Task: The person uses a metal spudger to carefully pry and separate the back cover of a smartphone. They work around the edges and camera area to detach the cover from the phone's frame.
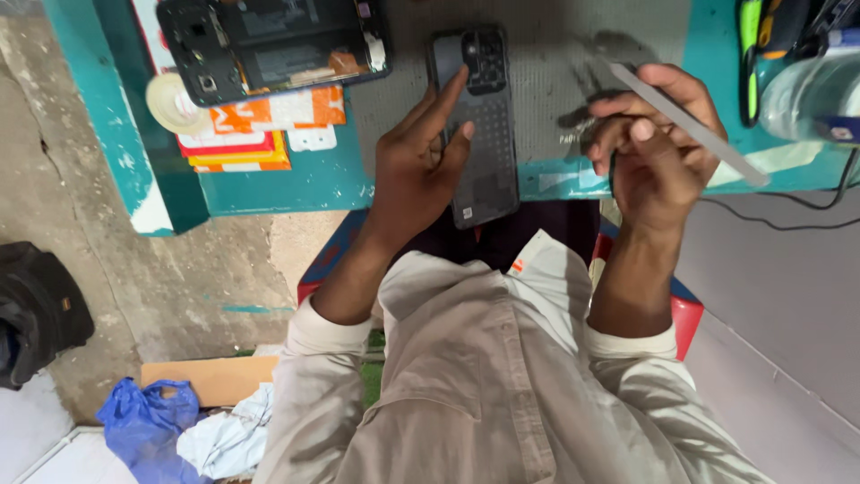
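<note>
In the upper middle of the frame a dark phone back cover (479, 125) lies on the grey mat (555, 81) of the teal bench (296, 184), its lower end jutting past the bench edge toward the person. The left hand (421, 166) rests on the cover's left side: the index finger stretches up to the camera cut-out near the top, the next finger presses on the cover's middle, and the fingers are spread rather than closed around it.

To the right of the cover, the right hand (658, 148) is curled with fingers together around a thin grey flat tool (690, 121), which slants from the upper middle toward the right edge of the frame. This hand hovers over the bench edge, just beside the cover but not touching it.

At the upper left an opened phone (269, 45) with its insides showing lies on orange and red packets (260, 134), with a roll of clear tape (175, 103) just beside it. At the upper right stand a clear plastic bottle (811, 94) and some hand tools (770, 31), with a black cable (788, 220) trailing below them. At the lower left, on the floor, lie a blue plastic bag (143, 421), a piece of cardboard (215, 376) and a black bag (36, 309).
</note>
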